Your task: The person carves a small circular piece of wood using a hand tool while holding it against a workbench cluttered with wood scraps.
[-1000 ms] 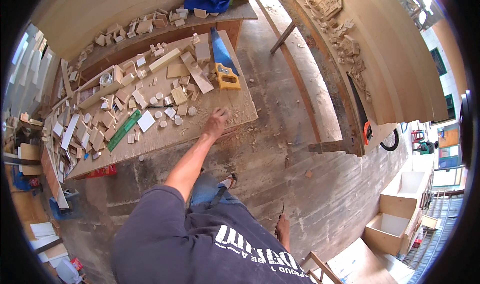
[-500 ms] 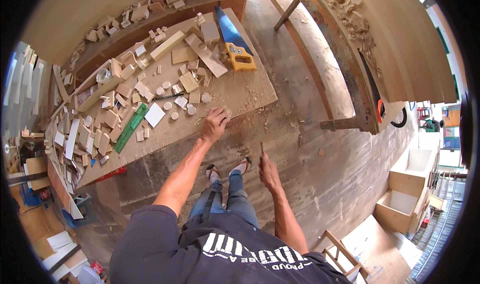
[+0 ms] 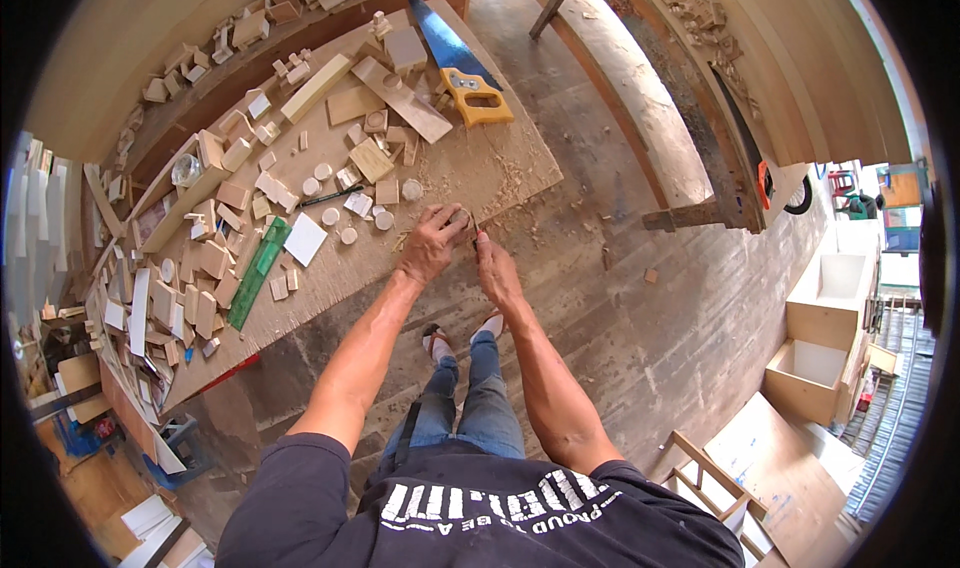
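Observation:
At the near edge of the workbench (image 3: 350, 258), my left hand (image 3: 428, 246) is closed around a small pale wood piece (image 3: 459, 220), mostly hidden by the fingers. My right hand (image 3: 497, 273) grips a slim hand tool (image 3: 476, 229); its narrow end meets the wood piece, and I cannot make out its exact kind. Just beyond my left hand lie several round wood discs (image 3: 383, 220), a white square tile (image 3: 305, 239) and a dark pencil-like stick (image 3: 332, 196). Wood shavings (image 3: 500, 190) are scattered near both hands.
A handsaw (image 3: 477, 98) with a yellow handle lies at the bench's far right. Wood offcuts (image 3: 215, 258) and a green ruler-like strip (image 3: 258, 273) cover the left side. A wooden frame (image 3: 690, 216) stands to the right, with another saw (image 3: 765, 181) on it. Open boxes (image 3: 806, 363) sit farther right.
My right hand has come up and to the left from beside my legs, bringing the slim tool against the wood piece. My left hand stays at the bench edge, still gripping the piece.

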{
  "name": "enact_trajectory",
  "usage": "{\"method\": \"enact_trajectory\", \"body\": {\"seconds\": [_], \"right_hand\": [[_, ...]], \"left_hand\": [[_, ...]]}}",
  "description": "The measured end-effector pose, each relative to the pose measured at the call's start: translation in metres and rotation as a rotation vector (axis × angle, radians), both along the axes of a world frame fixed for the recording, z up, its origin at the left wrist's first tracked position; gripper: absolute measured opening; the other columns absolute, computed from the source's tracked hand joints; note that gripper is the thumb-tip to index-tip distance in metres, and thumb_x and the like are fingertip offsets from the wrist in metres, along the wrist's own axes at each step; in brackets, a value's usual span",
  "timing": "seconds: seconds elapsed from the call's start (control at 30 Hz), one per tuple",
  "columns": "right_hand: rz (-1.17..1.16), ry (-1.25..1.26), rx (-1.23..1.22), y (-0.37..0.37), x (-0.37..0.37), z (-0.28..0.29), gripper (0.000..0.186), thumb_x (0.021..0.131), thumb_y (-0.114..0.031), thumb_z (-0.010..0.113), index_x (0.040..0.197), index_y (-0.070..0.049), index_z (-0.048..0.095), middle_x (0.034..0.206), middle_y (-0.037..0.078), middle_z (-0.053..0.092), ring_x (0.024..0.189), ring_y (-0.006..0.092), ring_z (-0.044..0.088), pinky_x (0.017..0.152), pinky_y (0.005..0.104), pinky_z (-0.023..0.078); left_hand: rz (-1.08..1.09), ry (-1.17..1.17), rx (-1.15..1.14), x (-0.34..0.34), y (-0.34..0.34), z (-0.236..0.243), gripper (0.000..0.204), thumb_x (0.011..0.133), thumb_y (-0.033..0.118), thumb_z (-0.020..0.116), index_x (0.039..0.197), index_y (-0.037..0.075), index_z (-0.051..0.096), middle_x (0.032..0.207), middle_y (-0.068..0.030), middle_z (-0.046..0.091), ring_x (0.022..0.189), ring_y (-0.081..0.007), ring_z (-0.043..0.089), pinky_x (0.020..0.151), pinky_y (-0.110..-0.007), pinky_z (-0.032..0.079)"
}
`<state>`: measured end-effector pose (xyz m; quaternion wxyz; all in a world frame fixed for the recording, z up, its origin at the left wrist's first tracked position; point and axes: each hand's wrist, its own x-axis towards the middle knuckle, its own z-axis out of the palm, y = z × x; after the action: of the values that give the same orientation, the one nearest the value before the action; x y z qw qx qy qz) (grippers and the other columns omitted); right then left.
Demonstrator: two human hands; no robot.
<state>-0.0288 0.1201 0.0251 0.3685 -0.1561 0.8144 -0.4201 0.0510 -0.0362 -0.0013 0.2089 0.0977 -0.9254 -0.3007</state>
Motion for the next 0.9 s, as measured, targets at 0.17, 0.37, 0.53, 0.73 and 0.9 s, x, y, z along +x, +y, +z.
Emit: {"method": "enact_trajectory", "body": {"seconds": [0.17,0.37,0.53,0.73,0.9], "right_hand": [[0.027,0.023,0.040,-0.003,0.005,-0.001,0.065,0.110,-0.049,0.030,0.123,0.005,0.062,0.114,0.034,0.066,0.109,0.0477,0.063,0.094,0.0484,0.047],[0.024,0.093,0.006,-0.003,0.007,-0.010,0.059,0.111,-0.044,0.031,0.115,0.005,0.064,0.109,0.035,0.067,0.107,0.0511,0.063,0.092,0.0498,0.048],[0.079,0.033,0.037,-0.005,-0.007,-0.013,0.057,0.111,-0.043,0.032,0.117,0.002,0.067,0.109,0.034,0.067,0.110,0.0522,0.062,0.092,0.0509,0.048],[-0.023,0.079,0.069,-0.009,0.014,0.005,0.061,0.110,-0.045,0.029,0.118,0.001,0.067,0.112,0.036,0.066,0.114,0.0526,0.060,0.095,0.0528,0.047],[-0.008,-0.010,0.091,0.008,0.015,0.000,0.065,0.110,-0.049,0.029,0.118,0.003,0.067,0.109,0.037,0.067,0.114,0.0518,0.061,0.096,0.0528,0.046]], "left_hand": [[-0.011,-0.003,-0.043,0.001,-0.002,-0.003,0.038,0.081,0.000,0.066,0.118,0.004,0.071,0.130,-0.0139,0.065,0.119,-0.0354,0.057,0.102,-0.042,0.052],[-0.008,-0.008,-0.021,0.001,-0.001,0.000,0.038,0.080,-0.002,0.064,0.117,0.003,0.071,0.131,-0.0140,0.065,0.120,-0.0353,0.057,0.102,-0.040,0.052],[-0.018,0.033,0.006,0.001,0.002,-0.001,0.037,0.080,-0.001,0.065,0.117,0.003,0.071,0.129,-0.0141,0.066,0.121,-0.0348,0.058,0.102,-0.041,0.052],[0.043,0.066,0.058,-0.002,0.005,-0.001,0.031,0.083,0.001,0.067,0.114,0.004,0.071,0.123,-0.0145,0.069,0.116,-0.0358,0.061,0.099,-0.042,0.053],[0.088,0.071,0.118,-0.002,0.008,0.004,0.026,0.088,0.007,0.069,0.114,0.004,0.072,0.123,-0.0147,0.069,0.114,-0.0355,0.061,0.097,-0.042,0.053]]}}
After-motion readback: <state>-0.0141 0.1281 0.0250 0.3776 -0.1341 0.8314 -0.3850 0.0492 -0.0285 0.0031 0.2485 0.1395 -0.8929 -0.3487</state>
